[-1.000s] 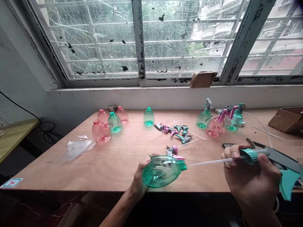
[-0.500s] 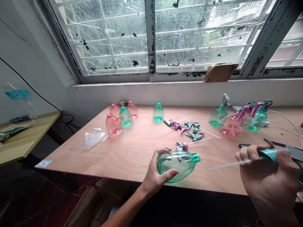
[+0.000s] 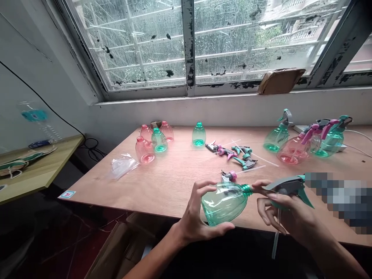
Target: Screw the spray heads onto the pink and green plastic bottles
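My left hand [image 3: 197,217] grips a clear green plastic bottle [image 3: 223,201], held on its side above the near edge of the wooden table [image 3: 174,174], its neck pointing right. My right hand [image 3: 283,215] holds a grey and teal spray trigger head [image 3: 286,186] right at the bottle's neck. The head's thin clear tube [image 3: 275,242] hangs down below my right hand, outside the bottle.
Empty pink and green bottles [image 3: 151,145] stand at the back left, with one green bottle [image 3: 198,135] alone. Loose trigger heads [image 3: 232,155] lie mid-table. Finished spray bottles [image 3: 302,141] stand at the right. A plastic bag [image 3: 123,166] lies left, and a cardboard piece [image 3: 279,80] rests on the sill.
My right hand has brought the trigger head left to the bottle's neck, and the tube now hangs down. My left hand shifted the bottle slightly right. The camera has turned left.
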### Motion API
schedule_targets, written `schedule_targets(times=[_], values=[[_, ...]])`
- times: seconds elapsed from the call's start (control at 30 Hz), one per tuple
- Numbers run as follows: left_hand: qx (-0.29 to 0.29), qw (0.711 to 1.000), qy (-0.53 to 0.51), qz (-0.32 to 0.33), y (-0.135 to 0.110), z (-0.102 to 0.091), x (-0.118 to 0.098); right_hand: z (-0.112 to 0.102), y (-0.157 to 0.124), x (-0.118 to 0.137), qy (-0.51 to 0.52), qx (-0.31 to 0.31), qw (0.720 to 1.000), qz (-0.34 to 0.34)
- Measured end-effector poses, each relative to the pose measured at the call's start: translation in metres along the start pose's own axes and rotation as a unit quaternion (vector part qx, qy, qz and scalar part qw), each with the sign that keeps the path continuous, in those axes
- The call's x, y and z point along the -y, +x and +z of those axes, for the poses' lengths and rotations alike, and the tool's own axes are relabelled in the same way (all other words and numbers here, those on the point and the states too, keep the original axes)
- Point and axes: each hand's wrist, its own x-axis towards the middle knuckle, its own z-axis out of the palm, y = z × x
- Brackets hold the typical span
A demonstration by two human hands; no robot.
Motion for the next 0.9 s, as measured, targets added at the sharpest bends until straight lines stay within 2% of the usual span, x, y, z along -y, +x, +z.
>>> schedule_targets(times=[0.1, 0.2, 0.3, 0.37, 0.43, 0.53, 0.63, 0.73, 0.9], values=[[0.067, 0.997, 0.023, -0.001, 0.004, -0.007, 0.001, -0.002, -0.003, -0.002, -0.006, 0.033, 0.999, 0.008], [0.138, 0.99, 0.037, -0.014, 0.01, -0.013, 0.0, -0.011, -0.007, -0.005, -0.022, 0.098, 0.995, 0.018], [0.198, 0.979, 0.038, -0.031, 0.013, -0.016, -0.004, -0.016, -0.011, -0.003, -0.08, 0.195, 0.974, 0.086], [0.213, 0.975, 0.034, -0.053, 0.014, -0.017, -0.006, -0.012, -0.012, 0.002, -0.127, 0.221, 0.958, 0.132], [0.206, 0.974, 0.032, -0.09, 0.016, -0.018, -0.009, -0.005, -0.013, 0.009, -0.163, 0.203, 0.955, 0.14], [0.191, 0.971, 0.074, -0.123, 0.023, -0.017, -0.014, 0.007, -0.014, 0.019, -0.208, 0.169, 0.957, 0.109], [0.194, 0.962, 0.17, -0.086, 0.031, -0.012, -0.021, 0.018, -0.017, 0.024, -0.255, 0.153, 0.952, 0.077], [0.188, 0.95, 0.245, -0.048, 0.032, -0.001, -0.026, 0.029, -0.024, 0.023, -0.257, 0.141, 0.954, 0.063], [0.109, 0.965, 0.238, -0.038, 0.028, 0.016, -0.025, 0.045, -0.033, 0.017, -0.277, 0.069, 0.957, 0.052]])
